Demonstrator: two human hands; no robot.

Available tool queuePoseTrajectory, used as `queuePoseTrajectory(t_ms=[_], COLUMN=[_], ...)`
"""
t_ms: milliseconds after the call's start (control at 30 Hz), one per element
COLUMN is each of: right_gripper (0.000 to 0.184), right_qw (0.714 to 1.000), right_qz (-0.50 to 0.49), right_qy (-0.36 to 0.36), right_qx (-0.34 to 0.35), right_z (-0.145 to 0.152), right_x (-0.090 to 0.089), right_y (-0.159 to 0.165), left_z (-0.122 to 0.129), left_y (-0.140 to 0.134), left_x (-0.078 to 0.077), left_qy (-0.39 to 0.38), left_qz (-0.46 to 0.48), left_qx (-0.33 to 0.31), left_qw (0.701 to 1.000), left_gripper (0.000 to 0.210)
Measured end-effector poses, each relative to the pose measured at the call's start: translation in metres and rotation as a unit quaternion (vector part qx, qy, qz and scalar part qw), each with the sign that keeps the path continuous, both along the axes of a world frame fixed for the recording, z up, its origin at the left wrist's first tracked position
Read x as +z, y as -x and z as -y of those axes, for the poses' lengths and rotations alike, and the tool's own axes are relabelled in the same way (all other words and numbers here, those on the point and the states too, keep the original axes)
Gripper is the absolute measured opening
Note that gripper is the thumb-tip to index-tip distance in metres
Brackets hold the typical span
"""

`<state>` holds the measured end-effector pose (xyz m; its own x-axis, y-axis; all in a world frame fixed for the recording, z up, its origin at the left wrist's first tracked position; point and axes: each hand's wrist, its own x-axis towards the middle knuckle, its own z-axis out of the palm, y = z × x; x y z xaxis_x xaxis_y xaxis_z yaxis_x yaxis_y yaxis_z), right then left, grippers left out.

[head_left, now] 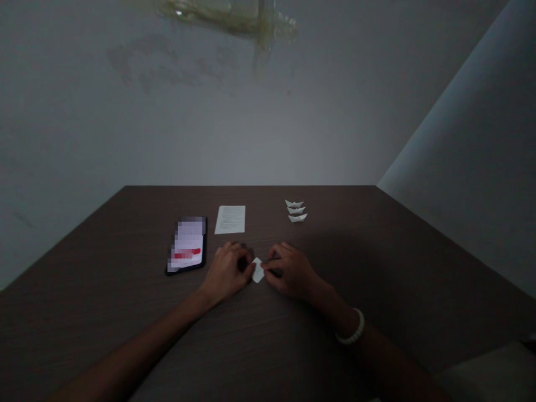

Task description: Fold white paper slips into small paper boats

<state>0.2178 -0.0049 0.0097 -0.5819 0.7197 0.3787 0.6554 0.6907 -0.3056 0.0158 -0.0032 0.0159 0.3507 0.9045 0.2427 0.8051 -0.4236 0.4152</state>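
Nearest the camera, two bare forearms reach in over the dark wood-grain surface (377, 251), the right wrist wearing a pale beaded bracelet (352, 330). The left hand (228, 271) and right hand (291, 269) meet over a small folded piece of white paper (258, 270), each pinching one side of it with curled fingertips; it lies low against the surface between them, likely so that a crease can be pressed flat. Just left of the folded paper and a little beyond it lies a phone (187, 244), screen up and lit, angled toward the person, seemingly for reading. Beyond the folded paper sits a flat white sheet (230, 219), probably kept within reach. Farther off and to the right of the folded paper, three small paper boats (296, 210) stand in a tight row, apparently set aside. Behind the surface's far edge rises a plain grey wall (268, 123), dimly lit, with a stained patch near the top
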Motion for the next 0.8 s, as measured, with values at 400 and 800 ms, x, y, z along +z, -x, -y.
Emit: queuePoseTrajectory(t_ms=[400,800], right_gripper=[0.014,0.015], right_qw=[1.0,1.0], right_qz=[-0.007,-0.013], right_qy=[-0.006,-0.009], right_qx=[-0.003,0.001], right_z=[0.0,0.0], right_x=[-0.001,-0.002], right_y=[0.0,0.001], left_z=[0.001,0.0], left_y=[0.012,0.015], left_x=[-0.003,-0.006], left_qy=[-0.004,-0.015], left_qz=[0.001,0.044], left_qx=[-0.026,-0.06], left_qw=[1.0,0.997], left_gripper=[0.008,0.009])
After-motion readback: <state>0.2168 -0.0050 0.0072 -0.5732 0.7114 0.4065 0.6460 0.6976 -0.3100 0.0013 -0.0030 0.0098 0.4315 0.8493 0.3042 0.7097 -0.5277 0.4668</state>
